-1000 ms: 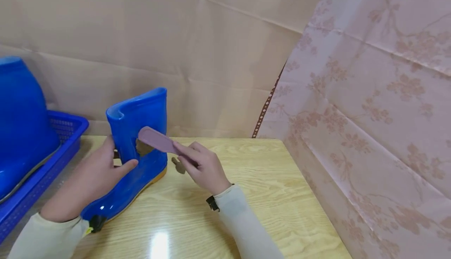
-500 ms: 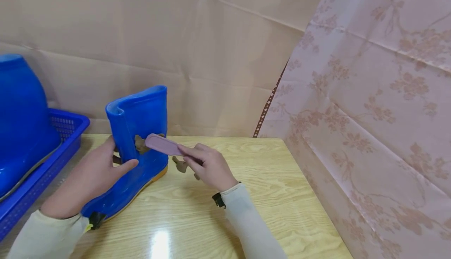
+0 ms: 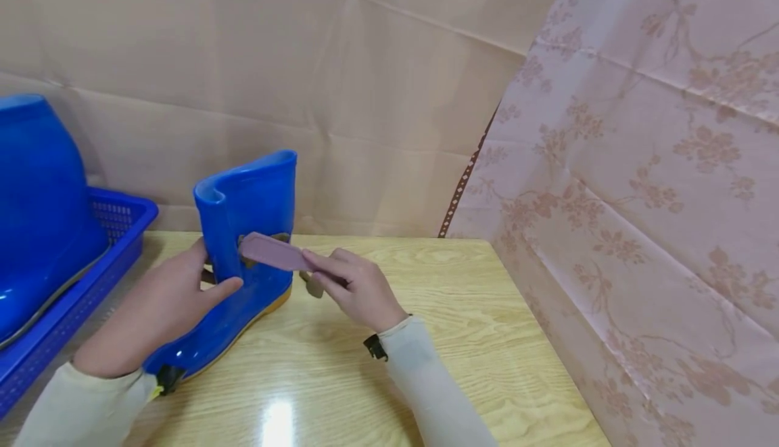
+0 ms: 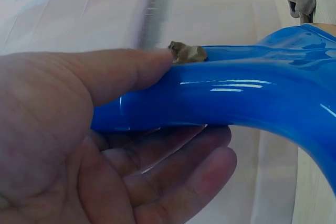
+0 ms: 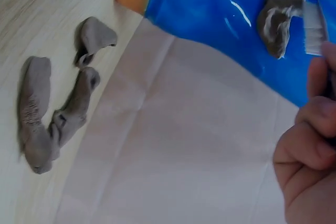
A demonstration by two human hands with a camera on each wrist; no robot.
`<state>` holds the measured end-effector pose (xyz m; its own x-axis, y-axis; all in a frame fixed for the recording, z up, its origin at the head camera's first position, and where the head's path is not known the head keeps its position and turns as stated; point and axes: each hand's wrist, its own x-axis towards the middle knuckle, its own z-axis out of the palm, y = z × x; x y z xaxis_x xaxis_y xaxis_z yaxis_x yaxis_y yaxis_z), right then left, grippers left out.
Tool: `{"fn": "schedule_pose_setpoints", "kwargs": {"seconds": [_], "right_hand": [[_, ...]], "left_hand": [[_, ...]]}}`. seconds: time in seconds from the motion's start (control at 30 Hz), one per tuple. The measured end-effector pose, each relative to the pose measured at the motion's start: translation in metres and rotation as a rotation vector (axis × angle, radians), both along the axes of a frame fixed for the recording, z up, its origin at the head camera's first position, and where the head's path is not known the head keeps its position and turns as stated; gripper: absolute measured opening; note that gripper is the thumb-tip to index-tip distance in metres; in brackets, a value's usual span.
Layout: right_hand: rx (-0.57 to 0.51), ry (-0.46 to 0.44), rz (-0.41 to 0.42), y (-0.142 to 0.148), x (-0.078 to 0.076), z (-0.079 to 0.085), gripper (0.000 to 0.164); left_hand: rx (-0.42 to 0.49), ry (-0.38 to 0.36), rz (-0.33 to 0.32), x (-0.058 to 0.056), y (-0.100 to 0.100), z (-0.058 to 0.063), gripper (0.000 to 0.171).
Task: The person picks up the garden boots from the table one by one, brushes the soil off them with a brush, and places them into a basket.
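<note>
A blue rubber boot with an orange sole stands upright on the table. My left hand grips its shaft from the left, thumb on one side and fingers on the other, as the left wrist view shows. In my right hand is a brush with a flat pink back, held by its handle. Its white bristles are at the shaft, beside a brown smeared lump of mud or clay stuck there. From the left wrist side, that lump shows just past my thumb.
Several grey-brown lumps lie on the wood-grain table by the heel. At left, a blue plastic basket holds another blue boot. Beige cloth hangs behind, and floral cloth on the right.
The brush has gone right and down along the shaft, then a little back left. The boot and my left hand appear shifted slightly right.
</note>
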<state>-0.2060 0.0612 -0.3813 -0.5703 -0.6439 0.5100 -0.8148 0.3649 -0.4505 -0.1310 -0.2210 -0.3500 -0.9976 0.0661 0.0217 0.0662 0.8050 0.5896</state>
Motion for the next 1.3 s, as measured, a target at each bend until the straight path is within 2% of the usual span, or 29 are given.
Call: {"fn": "schedule_pose_setpoints", "kwargs": {"seconds": [0.13,0.2,0.37,0.53,0.63,0.83,1.03,1.2,1.3], "right_hand": [[0.039,-0.101,-0.060,0.003,-0.005,-0.005,0.042],[0.060,-0.115,-0.075,0.005,-0.008,-0.006,0.040],[0.031,-0.075,-0.068,0.009,-0.010,-0.003,0.034],[-0.044,-0.043,0.021,0.006,-0.006,-0.002,0.036],[-0.035,-0.041,0.042,0.004,-0.001,0.001,0.038],[0.046,-0.070,-0.052,0.004,0.000,0.004,0.039],[0.110,-0.063,-0.092,0.008,-0.004,0.004,0.037],[0.123,-0.017,-0.133,0.014,-0.007,0.005,0.033],[0.084,-0.014,-0.119,0.015,-0.007,0.006,0.033]], "left_hand": [[0.029,0.005,0.002,-0.001,-0.004,-0.001,0.079],[0.035,0.007,-0.001,-0.002,-0.006,-0.001,0.079],[0.026,0.000,-0.010,-0.003,-0.007,-0.002,0.081],[0.010,0.018,-0.058,0.000,-0.002,-0.001,0.079],[-0.006,0.034,-0.071,0.002,-0.001,-0.001,0.078],[-0.005,0.036,-0.048,-0.001,-0.003,-0.001,0.075],[-0.001,0.027,-0.041,-0.003,-0.005,-0.002,0.080],[0.003,0.022,-0.039,-0.003,-0.005,-0.003,0.080],[0.001,0.028,-0.048,-0.003,-0.004,-0.003,0.079]]}}
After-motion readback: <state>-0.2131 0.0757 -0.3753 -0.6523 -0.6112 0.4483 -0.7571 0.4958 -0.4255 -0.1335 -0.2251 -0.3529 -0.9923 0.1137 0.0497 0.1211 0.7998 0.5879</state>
